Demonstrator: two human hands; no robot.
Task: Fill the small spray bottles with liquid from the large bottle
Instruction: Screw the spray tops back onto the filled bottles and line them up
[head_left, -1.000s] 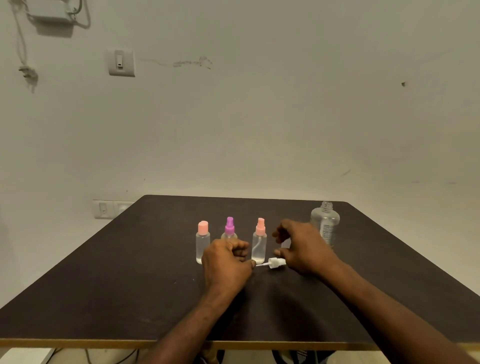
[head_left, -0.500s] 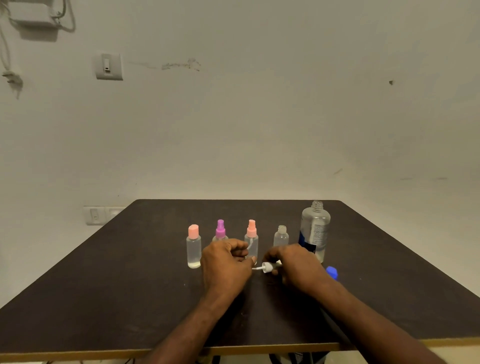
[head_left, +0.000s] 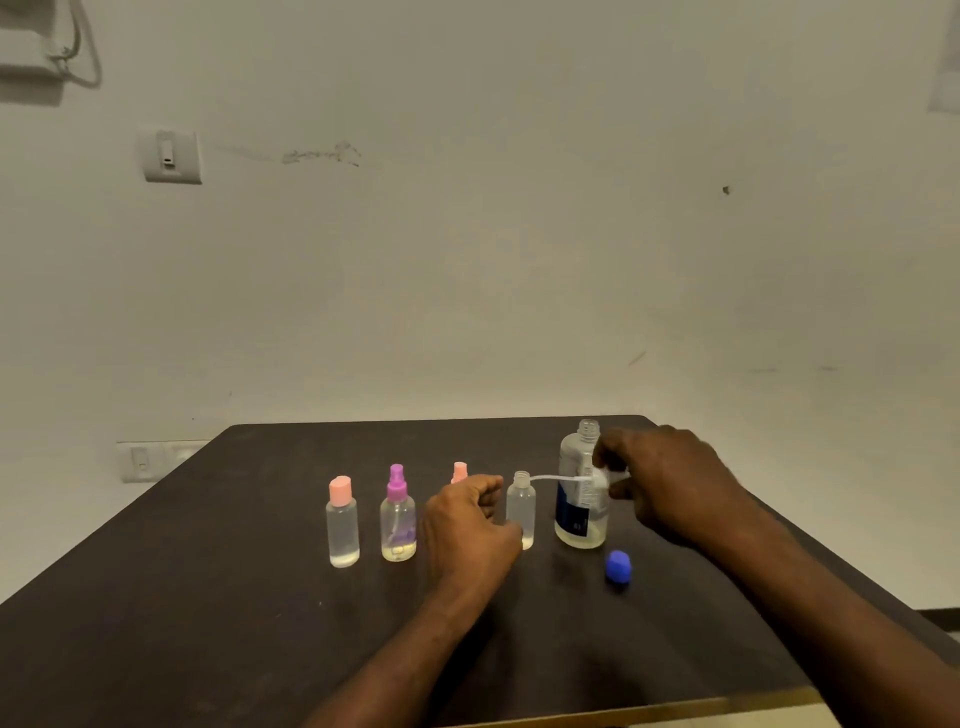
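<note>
Several small clear bottles stand in a row on the dark table (head_left: 208, 597): one with a pink flat cap (head_left: 343, 522), one with a purple sprayer (head_left: 398, 514), one with a pink sprayer (head_left: 460, 472) mostly hidden behind my left hand (head_left: 467, 530), and an uncapped one (head_left: 521, 506). My left hand is curled beside the uncapped bottle; whether it touches it is unclear. My right hand (head_left: 670, 483) pinches a white spray head (head_left: 602, 480), its thin tube reaching toward the uncapped bottle's mouth. The large bottle (head_left: 581, 493) stands open behind it.
A blue cap (head_left: 618, 568) lies on the table in front of the large bottle. The table's back edge meets a pale wall with a switch plate (head_left: 172, 157). The near table edge (head_left: 675, 709) runs under my forearms.
My right hand has lifted the white spray head off the table and raised it to the right, at the height of the uncapped bottle's mouth. My left hand shifted slightly toward that bottle.
</note>
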